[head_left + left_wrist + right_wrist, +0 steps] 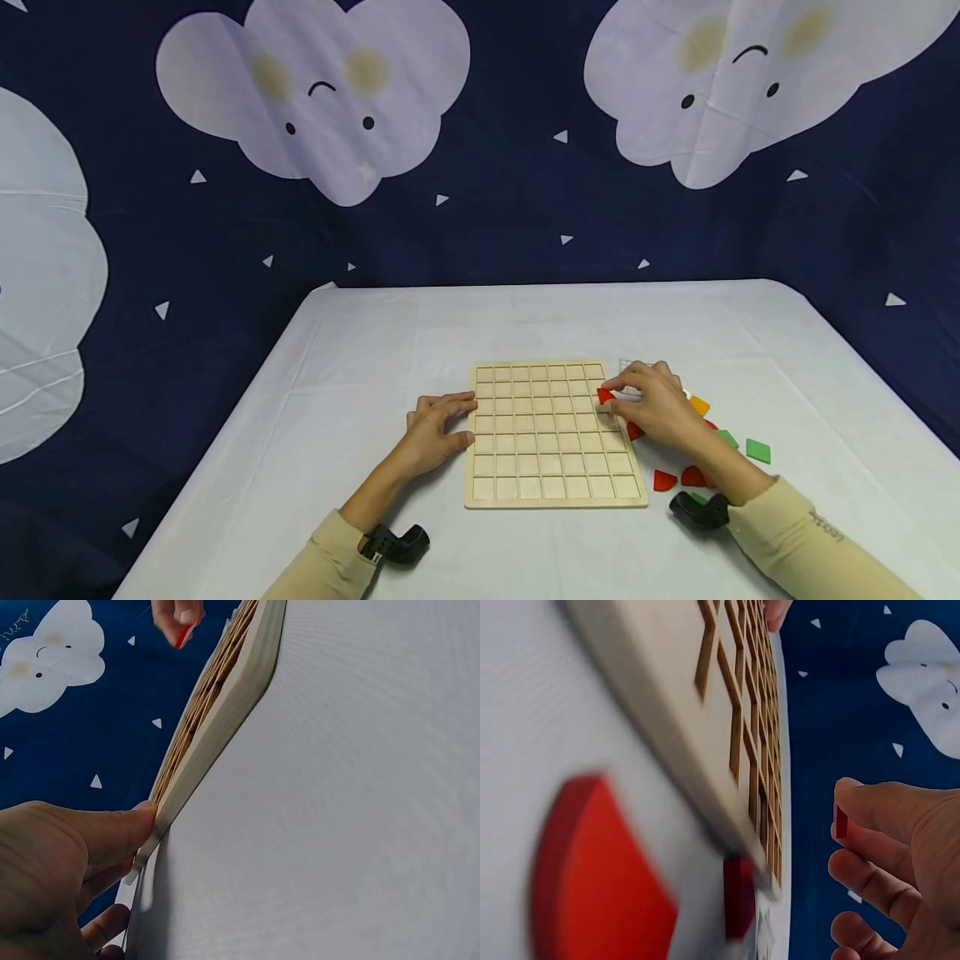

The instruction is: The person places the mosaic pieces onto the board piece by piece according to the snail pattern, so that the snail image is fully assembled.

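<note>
A wooden grid board point(550, 465) with rows of square recesses lies flat on the white table. My left hand point(433, 433) rests against the board's left edge, its thumb and fingers touching the rim; the left wrist view shows the thumb at the board's side. Over the right edge of the board, my right hand point(656, 408) pinches a small red tile point(605, 396) between thumb and fingertips. The right wrist view shows this red tile point(841, 823) edge-on, raised clear of the board. The grid squares that show hold no tiles.
Loose tiles lie right of the board: a red rounded piece point(664, 481), a green square point(758, 451), an orange one point(700, 405) and several others, partly hidden by my right arm. A sheet with a printed grid point(626, 365) shows behind my right hand.
</note>
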Tool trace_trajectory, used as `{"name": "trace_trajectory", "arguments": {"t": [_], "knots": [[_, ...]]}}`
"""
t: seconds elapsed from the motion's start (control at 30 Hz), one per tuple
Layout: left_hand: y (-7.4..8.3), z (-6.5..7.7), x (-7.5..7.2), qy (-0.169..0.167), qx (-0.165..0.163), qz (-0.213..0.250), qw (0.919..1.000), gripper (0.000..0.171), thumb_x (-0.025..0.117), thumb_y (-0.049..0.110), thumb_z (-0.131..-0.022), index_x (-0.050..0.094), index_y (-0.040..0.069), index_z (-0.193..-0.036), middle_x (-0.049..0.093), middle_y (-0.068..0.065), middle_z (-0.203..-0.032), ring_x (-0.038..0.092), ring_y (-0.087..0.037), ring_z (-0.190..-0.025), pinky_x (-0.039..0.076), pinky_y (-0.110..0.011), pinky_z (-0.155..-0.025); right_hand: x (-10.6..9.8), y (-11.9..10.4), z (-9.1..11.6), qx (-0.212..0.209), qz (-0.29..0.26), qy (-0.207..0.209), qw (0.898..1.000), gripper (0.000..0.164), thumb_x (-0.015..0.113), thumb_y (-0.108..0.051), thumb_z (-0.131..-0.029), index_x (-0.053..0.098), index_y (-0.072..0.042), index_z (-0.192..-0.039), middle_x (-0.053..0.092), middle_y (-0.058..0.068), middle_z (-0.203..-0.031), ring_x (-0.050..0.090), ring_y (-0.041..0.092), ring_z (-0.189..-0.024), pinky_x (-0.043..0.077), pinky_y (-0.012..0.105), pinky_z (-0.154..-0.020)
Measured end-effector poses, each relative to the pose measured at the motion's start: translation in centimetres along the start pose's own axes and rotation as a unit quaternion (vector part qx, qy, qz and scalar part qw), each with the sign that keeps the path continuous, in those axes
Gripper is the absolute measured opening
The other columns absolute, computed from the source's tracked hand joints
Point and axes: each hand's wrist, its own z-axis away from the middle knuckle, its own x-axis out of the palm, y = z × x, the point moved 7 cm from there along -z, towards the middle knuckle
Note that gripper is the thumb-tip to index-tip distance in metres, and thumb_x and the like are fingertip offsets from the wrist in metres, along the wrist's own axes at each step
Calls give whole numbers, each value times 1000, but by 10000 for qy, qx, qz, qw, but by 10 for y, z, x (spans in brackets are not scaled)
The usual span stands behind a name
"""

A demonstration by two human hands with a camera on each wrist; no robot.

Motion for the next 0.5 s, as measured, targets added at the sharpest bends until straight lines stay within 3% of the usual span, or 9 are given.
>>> {"name": "trace_trajectory", "arguments": {"t": [0.23,0.5], "knots": [[-1,0,0,28,-2,27,10000,45,71,14,-82,61,10,-126,49,1,-142,36,-20,-113,17,-42,-89,16,-11,-16,-98,162,-111,9998,22,73,-24,-79,74,-16,-99,65,0,-97,41,19,-86,25,34,-75],[1,-1,0,40,-59,-15,10000,44,71,13,-81,61,9,-124,51,2,-141,37,-21,-113,18,-43,-89,25,-13,-21,-137,353,-249,9990,20,74,-24,-76,75,-17,-95,67,1,-98,44,19,-84,24,35,-72]]}}
